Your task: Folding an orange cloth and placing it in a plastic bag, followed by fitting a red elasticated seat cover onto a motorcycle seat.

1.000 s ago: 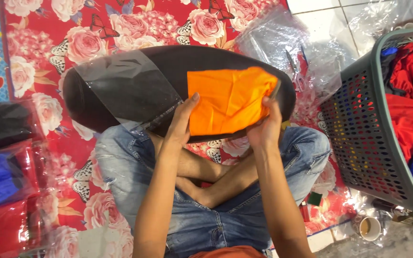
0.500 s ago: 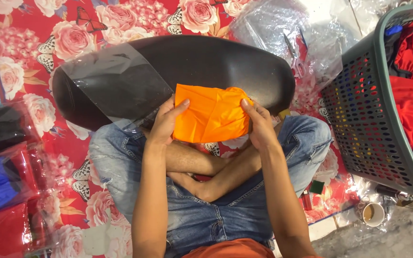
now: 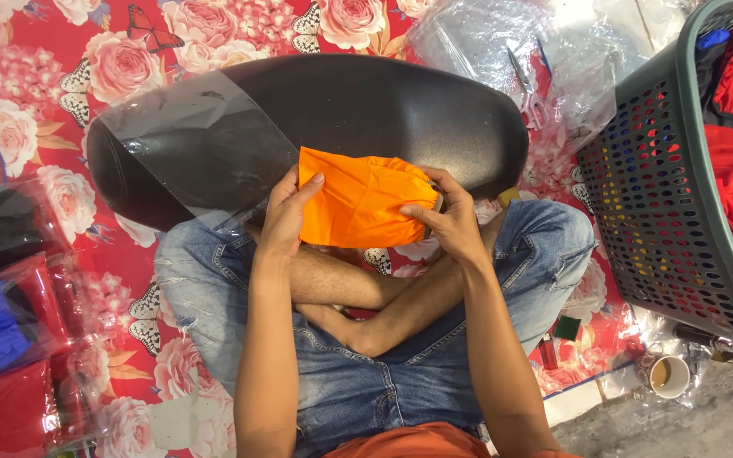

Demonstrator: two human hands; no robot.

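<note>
Both hands hold a folded orange cloth (image 3: 358, 203) over my crossed legs. My left hand (image 3: 286, 216) grips its left edge, thumb on top. My right hand (image 3: 443, 216) clasps its right side, fingers laid over the fabric. Just behind the cloth lies a long black padded seat (image 3: 383, 106), with a clear plastic bag (image 3: 197, 140) draped over its left half. I sit cross-legged in blue jeans on a red floral mat (image 3: 53, 68).
A grey perforated laundry basket (image 3: 663, 187) with red and blue clothes stands at the right. Bagged black, blue and red garments (image 3: 2, 331) lie at the left. Clear plastic bags and scissors (image 3: 529, 89) rest behind the seat. A small cup (image 3: 668, 376) sits on the floor at lower right.
The orange cloth has been folded smaller and drawn off the seat toward my lap. Both hands have closed in on it.
</note>
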